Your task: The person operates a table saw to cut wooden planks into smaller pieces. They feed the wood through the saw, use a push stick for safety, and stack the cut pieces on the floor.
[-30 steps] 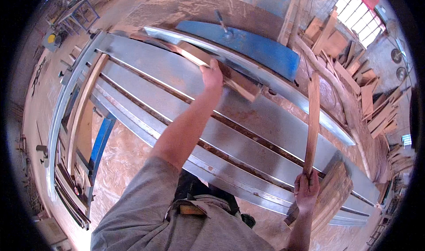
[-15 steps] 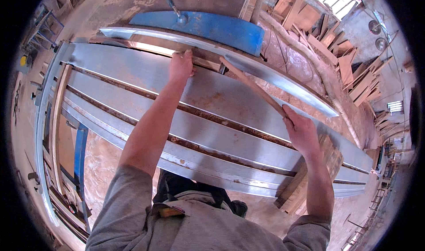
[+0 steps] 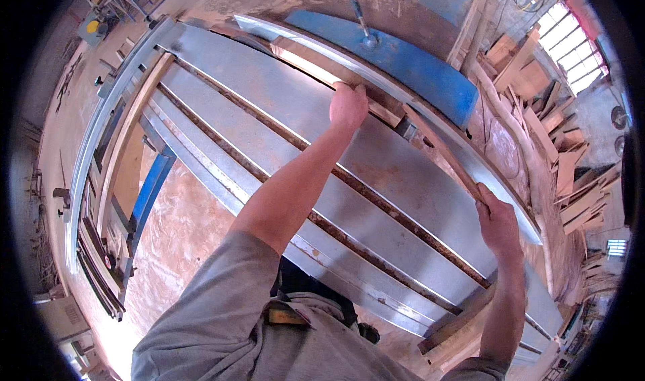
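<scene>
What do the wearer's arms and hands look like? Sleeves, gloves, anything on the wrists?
Grey short sleeves: left sleeve, right sleeve, both plain, no visible markings. Both forearms are bare below them. Left hand and right hand are ungloved. No watch, band or cable shows at either wrist; rings can't be made out.

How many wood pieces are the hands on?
2: a board under the left hand, and a narrow stick in the right hand. More could hide behind the hands.
</scene>
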`<state>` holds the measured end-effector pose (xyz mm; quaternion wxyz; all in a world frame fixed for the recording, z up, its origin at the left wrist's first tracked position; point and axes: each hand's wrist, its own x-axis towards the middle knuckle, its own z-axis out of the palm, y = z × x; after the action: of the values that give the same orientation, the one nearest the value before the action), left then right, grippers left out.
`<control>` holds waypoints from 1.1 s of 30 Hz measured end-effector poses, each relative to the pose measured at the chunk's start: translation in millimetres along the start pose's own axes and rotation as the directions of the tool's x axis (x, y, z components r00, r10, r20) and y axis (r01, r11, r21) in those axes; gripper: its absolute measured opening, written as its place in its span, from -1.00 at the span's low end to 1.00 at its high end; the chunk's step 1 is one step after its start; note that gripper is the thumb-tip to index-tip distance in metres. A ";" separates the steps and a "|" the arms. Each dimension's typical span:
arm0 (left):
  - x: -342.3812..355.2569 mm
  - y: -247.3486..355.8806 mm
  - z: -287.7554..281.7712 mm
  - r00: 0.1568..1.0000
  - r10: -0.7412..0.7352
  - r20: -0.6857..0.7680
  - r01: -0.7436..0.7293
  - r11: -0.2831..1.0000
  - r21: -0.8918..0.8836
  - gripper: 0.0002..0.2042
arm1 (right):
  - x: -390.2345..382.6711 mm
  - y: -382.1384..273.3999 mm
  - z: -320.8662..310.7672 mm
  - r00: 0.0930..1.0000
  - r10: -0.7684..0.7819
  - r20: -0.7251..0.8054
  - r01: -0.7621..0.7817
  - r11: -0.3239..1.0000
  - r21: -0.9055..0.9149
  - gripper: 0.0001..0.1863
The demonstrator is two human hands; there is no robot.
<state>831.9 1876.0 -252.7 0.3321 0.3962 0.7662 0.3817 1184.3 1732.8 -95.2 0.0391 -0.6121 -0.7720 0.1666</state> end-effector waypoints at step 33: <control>-130.7 0.9 -143.5 0.654 0.655 0.378 -0.740 0.453 0.497 -0.34 | 140.9 -150.6 29.0 0.977 -0.211 0.042 0.212 0.977 -0.012 -0.75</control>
<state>776.7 1717.7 -154.9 0.0477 0.7839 0.5903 0.1865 1001.4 1832.3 -96.8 0.0357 -0.5234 -0.8347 0.1675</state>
